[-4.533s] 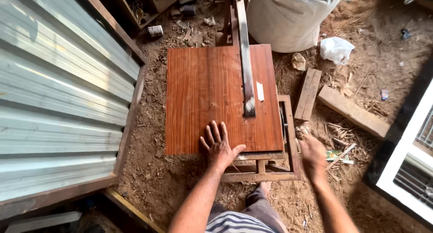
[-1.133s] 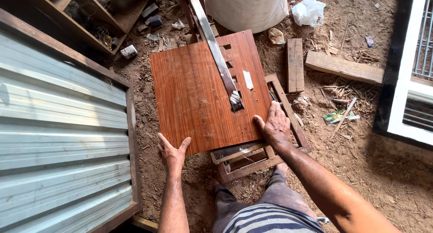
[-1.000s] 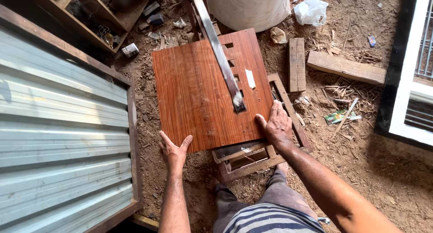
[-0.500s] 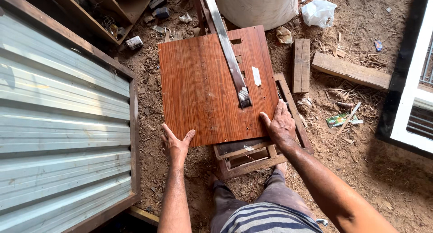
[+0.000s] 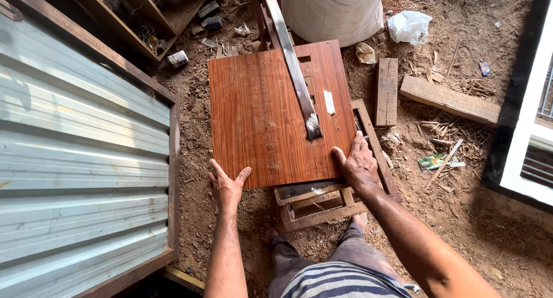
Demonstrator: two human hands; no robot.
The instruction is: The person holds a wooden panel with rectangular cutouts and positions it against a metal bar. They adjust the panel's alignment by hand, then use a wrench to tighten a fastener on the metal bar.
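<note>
A reddish-brown wooden panel (image 5: 265, 113) lies flat on a low wooden frame (image 5: 322, 203) over a dirt floor. A long metal bar (image 5: 294, 67) rests on the panel, running from the far edge to the panel's middle right. My left hand (image 5: 226, 185) is at the panel's near left corner, fingers spread, touching its edge. At the near right corner my right hand (image 5: 360, 165) lies flat, its fingers on the panel. Neither hand holds anything. My legs show below the frame.
A corrugated metal sheet in a wooden frame (image 5: 75, 154) fills the left. A white sack (image 5: 331, 12) stands beyond the panel. Wood offcuts (image 5: 387, 90) and a plank (image 5: 449, 99) lie to the right, next to a white window frame (image 5: 530, 119). Scraps litter the floor.
My left hand came off the panel's top and moved to its near left corner. My right hand moved up onto the near right corner. The view shifted slightly.
</note>
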